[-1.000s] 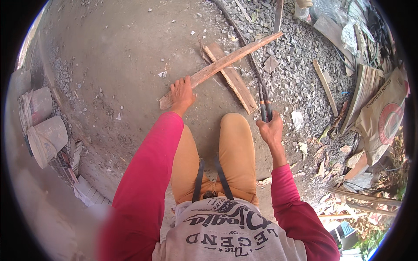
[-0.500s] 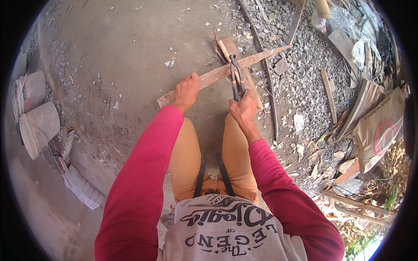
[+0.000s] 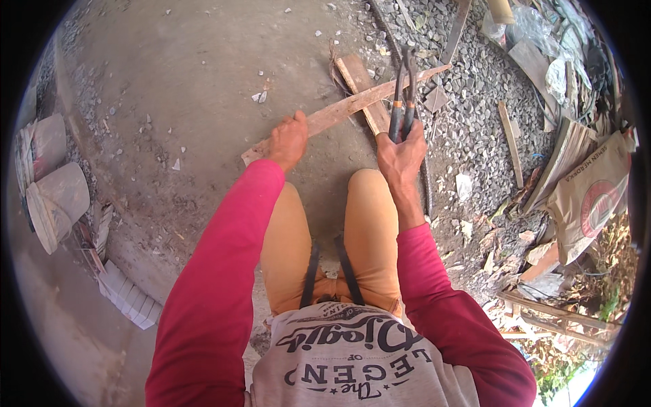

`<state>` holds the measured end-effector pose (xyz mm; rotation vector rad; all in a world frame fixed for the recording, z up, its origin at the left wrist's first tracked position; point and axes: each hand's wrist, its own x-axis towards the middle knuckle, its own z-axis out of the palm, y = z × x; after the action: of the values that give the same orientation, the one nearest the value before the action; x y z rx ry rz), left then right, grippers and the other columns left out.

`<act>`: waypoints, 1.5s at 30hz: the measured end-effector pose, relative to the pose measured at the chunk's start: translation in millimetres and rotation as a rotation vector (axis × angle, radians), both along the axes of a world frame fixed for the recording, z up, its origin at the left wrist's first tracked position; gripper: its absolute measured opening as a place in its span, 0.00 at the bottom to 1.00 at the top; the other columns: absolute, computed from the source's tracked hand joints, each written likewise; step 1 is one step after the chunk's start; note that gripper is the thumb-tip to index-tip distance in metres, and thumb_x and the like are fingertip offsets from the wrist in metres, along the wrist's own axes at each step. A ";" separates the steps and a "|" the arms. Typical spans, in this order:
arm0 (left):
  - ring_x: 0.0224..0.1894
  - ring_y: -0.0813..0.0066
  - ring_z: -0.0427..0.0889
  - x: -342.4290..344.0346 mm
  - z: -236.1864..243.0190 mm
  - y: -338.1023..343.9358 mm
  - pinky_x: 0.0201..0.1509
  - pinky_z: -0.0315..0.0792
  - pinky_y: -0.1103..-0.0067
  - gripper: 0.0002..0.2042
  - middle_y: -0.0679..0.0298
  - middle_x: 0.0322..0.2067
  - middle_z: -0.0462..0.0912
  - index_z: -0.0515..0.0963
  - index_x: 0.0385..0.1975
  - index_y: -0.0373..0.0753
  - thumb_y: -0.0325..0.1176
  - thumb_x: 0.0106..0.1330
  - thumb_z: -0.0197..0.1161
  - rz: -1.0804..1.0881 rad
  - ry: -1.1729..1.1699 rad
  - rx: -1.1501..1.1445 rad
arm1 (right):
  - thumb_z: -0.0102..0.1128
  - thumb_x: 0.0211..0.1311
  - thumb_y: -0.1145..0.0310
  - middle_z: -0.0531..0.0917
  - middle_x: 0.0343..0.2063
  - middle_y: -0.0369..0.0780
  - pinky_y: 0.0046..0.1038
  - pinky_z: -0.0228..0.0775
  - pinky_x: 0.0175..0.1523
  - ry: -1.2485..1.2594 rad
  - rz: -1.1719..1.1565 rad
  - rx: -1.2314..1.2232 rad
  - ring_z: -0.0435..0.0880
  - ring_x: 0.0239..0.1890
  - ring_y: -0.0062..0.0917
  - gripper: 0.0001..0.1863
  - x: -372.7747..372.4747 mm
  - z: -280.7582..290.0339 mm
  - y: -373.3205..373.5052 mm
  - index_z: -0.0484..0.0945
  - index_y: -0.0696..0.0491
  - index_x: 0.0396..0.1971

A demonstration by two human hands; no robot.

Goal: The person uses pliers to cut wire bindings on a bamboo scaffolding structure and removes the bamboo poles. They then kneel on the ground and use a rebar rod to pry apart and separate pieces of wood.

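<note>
My left hand is closed around the near left end of a long, tapered wooden board, which slants away to the right. In my right hand is a pair of pincers with dark handles and orange bands, its head pointing away from me. The pincers' jaws stand past the board's far edge, near its thin right end; whether they touch the wood I cannot tell. Beneath the long board, crossing it, lies a shorter wooden plank, its near end partly hidden by my right hand.
A ridged dark metal rod runs along the edge of the gravel. On the right are wood scraps, a paper sack and plastic sheeting. Dirty buckets and a white ribbed object lie at left.
My right hand has moved right with the pincers, whose jaws have left the middle of the long board and shifted farther away. My left hand stays on the board's end.
</note>
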<state>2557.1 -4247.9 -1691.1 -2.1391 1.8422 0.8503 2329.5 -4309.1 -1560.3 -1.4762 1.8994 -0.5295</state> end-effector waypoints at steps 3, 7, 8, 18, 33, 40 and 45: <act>0.44 0.37 0.87 0.9 0.8 0.6 0.50 0.82 0.54 0.15 0.35 0.43 0.81 0.67 0.46 0.31 0.19 0.63 0.63 -0.008 -0.003 -0.001 | 0.62 0.53 0.75 0.74 0.20 0.41 0.32 0.69 0.29 -0.079 -0.152 -0.313 0.74 0.20 0.30 0.12 14.7 -2.2 0.2 0.69 0.57 0.33; 0.45 0.35 0.86 -0.4 1.5 -4.5 0.50 0.81 0.53 0.15 0.34 0.42 0.81 0.67 0.45 0.30 0.20 0.62 0.63 -0.080 0.047 -0.066 | 0.63 0.50 0.73 0.81 0.25 0.49 0.44 0.74 0.35 0.254 0.207 0.217 0.83 0.25 0.47 0.15 -1.4 -123.6 70.1 0.72 0.61 0.37; 0.45 0.35 0.86 0.1 3.0 -4.7 0.51 0.81 0.53 0.15 0.34 0.42 0.81 0.67 0.45 0.30 0.20 0.62 0.63 -0.066 0.032 -0.044 | 0.63 0.49 0.73 0.82 0.25 0.50 0.46 0.75 0.37 0.209 0.188 0.205 0.83 0.27 0.50 0.16 1.5 -121.7 66.8 0.72 0.62 0.38; 0.46 0.35 0.86 -2.2 8.2 0.4 0.51 0.81 0.52 0.16 0.34 0.41 0.81 0.67 0.46 0.30 0.20 0.61 0.64 -0.033 0.020 0.014 | 0.68 0.46 0.72 0.85 0.27 0.52 0.50 0.77 0.42 0.032 -0.078 0.010 0.87 0.31 0.53 0.20 12.7 -48.9 22.0 0.73 0.62 0.40; 0.45 0.38 0.87 -1.9 17.7 -13.0 0.50 0.82 0.54 0.15 0.36 0.41 0.82 0.68 0.45 0.30 0.20 0.60 0.64 -0.041 -0.004 -0.035 | 0.67 0.51 0.72 0.87 0.31 0.56 0.49 0.80 0.46 0.270 0.197 0.226 0.89 0.36 0.55 0.17 4.0 -67.0 25.9 0.75 0.63 0.40; 0.47 0.36 0.86 -0.2 7.2 8.2 0.52 0.80 0.53 0.17 0.35 0.43 0.83 0.68 0.47 0.30 0.22 0.61 0.65 -0.002 -0.038 0.006 | 0.62 0.50 0.75 0.86 0.32 0.60 0.50 0.82 0.48 0.271 0.289 0.254 0.89 0.39 0.57 0.16 -19.7 -97.9 35.0 0.77 0.64 0.41; 0.52 0.36 0.84 -1.9 24.5 -2.0 0.59 0.77 0.52 0.25 0.38 0.49 0.83 0.69 0.54 0.29 0.24 0.57 0.69 0.026 0.093 0.172 | 0.63 0.48 0.72 0.87 0.32 0.59 0.52 0.79 0.49 0.233 0.157 0.182 0.88 0.39 0.57 0.16 -72.2 -49.2 -0.7 0.78 0.61 0.39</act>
<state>2555.2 -4249.9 -1666.6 -2.0540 1.7172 1.0886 2257.3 -4309.8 -1609.5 -1.6044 1.9263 -0.1126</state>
